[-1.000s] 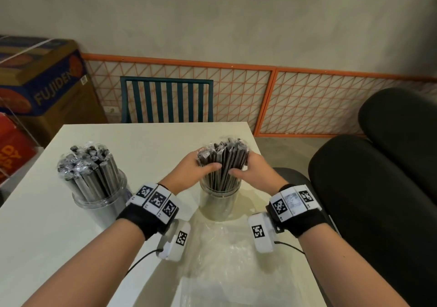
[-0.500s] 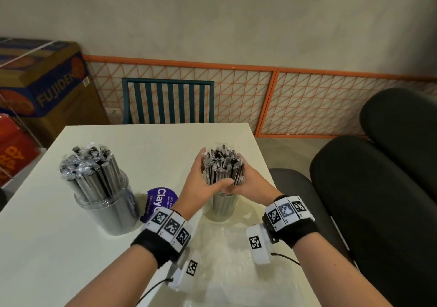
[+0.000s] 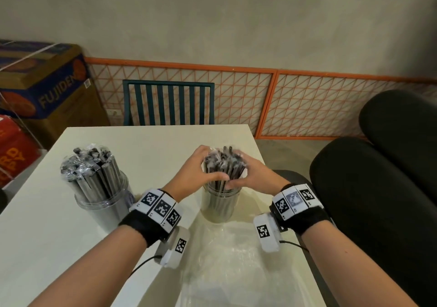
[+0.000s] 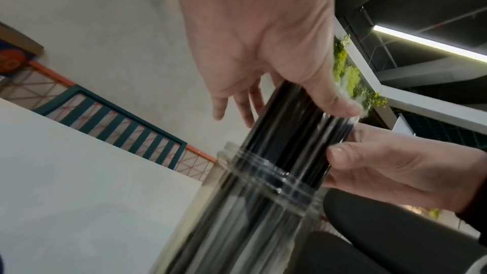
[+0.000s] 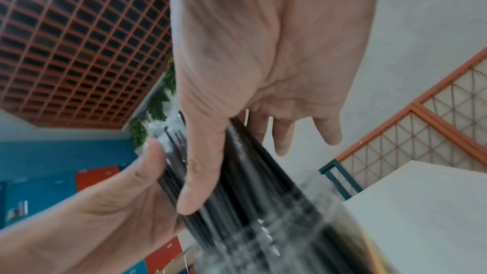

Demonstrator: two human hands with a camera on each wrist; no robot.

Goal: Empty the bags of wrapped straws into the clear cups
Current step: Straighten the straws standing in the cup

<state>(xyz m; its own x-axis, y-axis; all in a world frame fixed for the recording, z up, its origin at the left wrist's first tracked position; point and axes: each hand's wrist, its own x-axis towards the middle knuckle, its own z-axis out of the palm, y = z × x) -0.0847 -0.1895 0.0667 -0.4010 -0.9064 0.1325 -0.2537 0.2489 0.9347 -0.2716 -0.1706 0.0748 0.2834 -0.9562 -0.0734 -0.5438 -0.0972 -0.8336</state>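
Observation:
Two clear cups stand on the white table [image 3: 151, 146]. The left cup [image 3: 104, 208] is packed with wrapped black straws [image 3: 89, 165]. The right cup [image 3: 221, 208] holds a second bundle of wrapped straws [image 3: 223, 165], upright above its rim. My left hand [image 3: 196, 173] clasps that bundle from the left and my right hand [image 3: 256, 176] from the right, with both thumbs on the near side. In the left wrist view my left hand's thumb [image 4: 334, 99] presses the bundle [image 4: 290, 143] above the cup rim [image 4: 263, 174]. The right wrist view is blurred; there the right thumb [image 5: 202, 174] lies along the straws [image 5: 250, 174].
An empty clear plastic bag [image 3: 236, 264] lies flat on the table's near right part. A teal chair [image 3: 169, 103] stands at the far edge, black cushioned seats [image 3: 369, 188] are close on the right, and cardboard boxes [image 3: 42, 87] sit at the left.
The loosely spread bundle has been gathered tight and upright between both hands. A purple label seen beside the left cup half a second ago is now hidden behind my left wrist.

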